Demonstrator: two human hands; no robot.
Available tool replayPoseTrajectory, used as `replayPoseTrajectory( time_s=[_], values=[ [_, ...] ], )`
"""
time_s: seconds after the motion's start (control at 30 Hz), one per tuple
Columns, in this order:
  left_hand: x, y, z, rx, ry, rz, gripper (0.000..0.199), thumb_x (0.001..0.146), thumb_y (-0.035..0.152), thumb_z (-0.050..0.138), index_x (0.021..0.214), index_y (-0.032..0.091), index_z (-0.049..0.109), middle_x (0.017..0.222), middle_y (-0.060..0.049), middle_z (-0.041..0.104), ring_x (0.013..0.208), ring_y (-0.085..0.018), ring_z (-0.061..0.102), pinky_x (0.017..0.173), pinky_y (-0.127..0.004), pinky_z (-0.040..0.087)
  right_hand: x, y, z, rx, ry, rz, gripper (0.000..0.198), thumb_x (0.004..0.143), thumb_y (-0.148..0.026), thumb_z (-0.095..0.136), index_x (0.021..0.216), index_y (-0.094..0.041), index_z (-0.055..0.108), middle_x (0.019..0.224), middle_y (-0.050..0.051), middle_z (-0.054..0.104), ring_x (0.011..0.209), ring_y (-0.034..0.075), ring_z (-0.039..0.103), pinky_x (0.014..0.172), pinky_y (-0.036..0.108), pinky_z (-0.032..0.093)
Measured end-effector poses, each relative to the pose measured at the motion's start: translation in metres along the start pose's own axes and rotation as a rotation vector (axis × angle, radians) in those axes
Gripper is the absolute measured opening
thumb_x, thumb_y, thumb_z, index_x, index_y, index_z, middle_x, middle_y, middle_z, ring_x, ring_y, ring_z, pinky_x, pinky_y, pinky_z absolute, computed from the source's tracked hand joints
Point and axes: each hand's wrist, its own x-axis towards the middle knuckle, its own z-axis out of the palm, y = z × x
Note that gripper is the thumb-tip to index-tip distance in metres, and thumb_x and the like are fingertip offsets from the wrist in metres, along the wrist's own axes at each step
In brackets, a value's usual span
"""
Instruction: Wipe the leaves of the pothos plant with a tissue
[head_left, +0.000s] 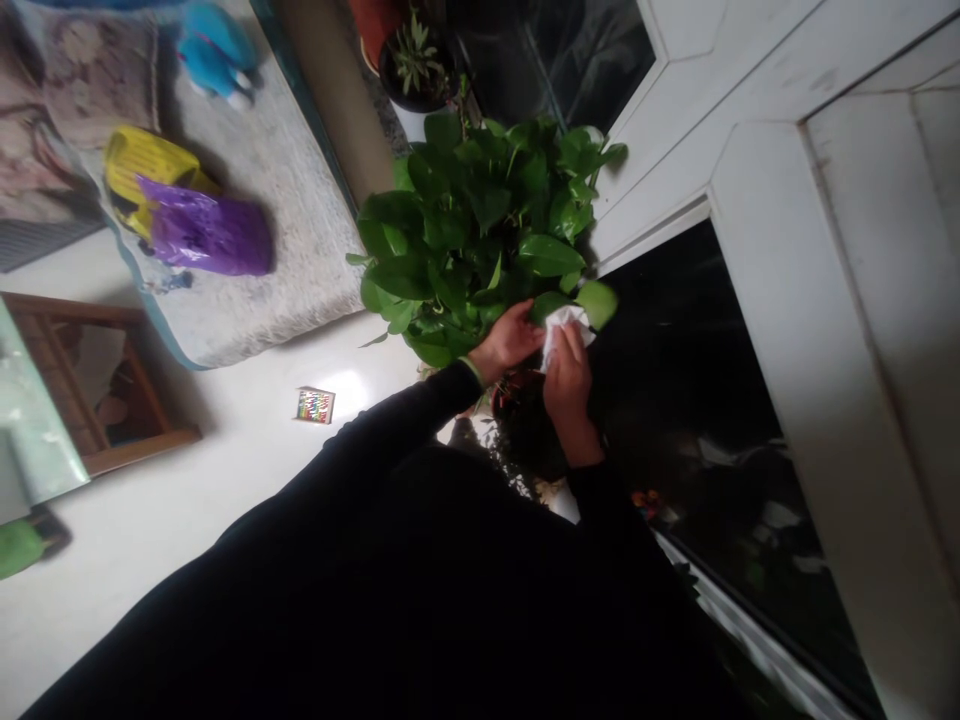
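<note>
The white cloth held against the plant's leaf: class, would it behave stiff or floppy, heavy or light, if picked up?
Probably floppy: the white cloth bunches into folds under the right hand. Likely light, since the thin leaf it presses on hardly sags. The left hand steadies a leaf beside it, which suggests that the leaves bend easily.
</note>
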Motion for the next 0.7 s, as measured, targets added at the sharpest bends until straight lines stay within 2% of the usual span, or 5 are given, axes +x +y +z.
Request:
replayPoseTrajectory(
  time_s=[0.17, 0.27, 0.4, 0.6, 0.7],
  values=[
    [-0.01, 0.004, 0.005, 0.037, 0.024, 0.006, 0.034, 0.108, 0.03, 0.047, 0.124, 0.016, 0.074, 0.081, -0.005, 0.079, 0.077, -0.017, 0.078, 0.106, -0.035, 0.058, -0.019, 0.012, -0.015, 0.058, 0.052, 0.201, 0.058, 0.111, -0.042, 0.031, 0.151, -0.017, 0.065, 0.157, 0.02, 0.062, 0.149, 0.03, 0.058, 0.127, 0.056, 0.044],
    [-0.012, 0.003, 0.007, 0.018, 0.029, -0.001, 0.037, 0.108, 0.033, 0.049, 0.128, 0.015, 0.074, 0.082, -0.006, 0.08, 0.077, -0.017, 0.078, 0.104, -0.035, 0.058, -0.029, -0.014, -0.024, 0.109, 0.102, 0.211, 0.057, 0.113, -0.041, 0.031, 0.157, -0.02, 0.06, 0.161, 0.019, 0.059, 0.153, 0.03, 0.054, 0.13, 0.058, 0.04],
    [-0.014, 0.003, 0.009, -0.046, -0.056, 0.036, 0.039, 0.108, 0.034, 0.047, 0.128, 0.015, 0.074, 0.101, -0.009, 0.084, 0.095, -0.02, 0.08, 0.105, -0.034, 0.058, -0.04, -0.055, -0.032, 0.114, 0.098, 0.13, 0.056, 0.114, -0.038, 0.03, 0.163, -0.023, 0.053, 0.164, 0.017, 0.056, 0.157, 0.029, 0.05, 0.131, 0.057, 0.039],
    [-0.012, 0.005, 0.011, -0.002, 0.053, 0.043, 0.025, 0.106, 0.03, 0.054, 0.107, 0.016, 0.075, 0.075, -0.002, 0.076, 0.073, -0.015, 0.074, 0.105, -0.035, 0.058, -0.048, -0.057, -0.045, 0.119, 0.279, 0.231, 0.054, 0.115, -0.038, 0.032, 0.16, -0.021, 0.056, 0.164, 0.019, 0.055, 0.155, 0.03, 0.051, 0.13, 0.061, 0.039],
    [-0.011, 0.002, 0.011, -0.017, 0.037, 0.051, 0.027, 0.106, 0.031, 0.053, 0.111, 0.016, 0.075, 0.074, -0.002, 0.077, 0.078, -0.017, 0.076, 0.111, -0.037, 0.056, -0.048, -0.063, -0.05, 0.105, 0.266, 0.222, 0.054, 0.115, -0.039, 0.031, 0.16, -0.021, 0.057, 0.162, 0.019, 0.056, 0.155, 0.031, 0.052, 0.129, 0.061, 0.041]
  ],
)
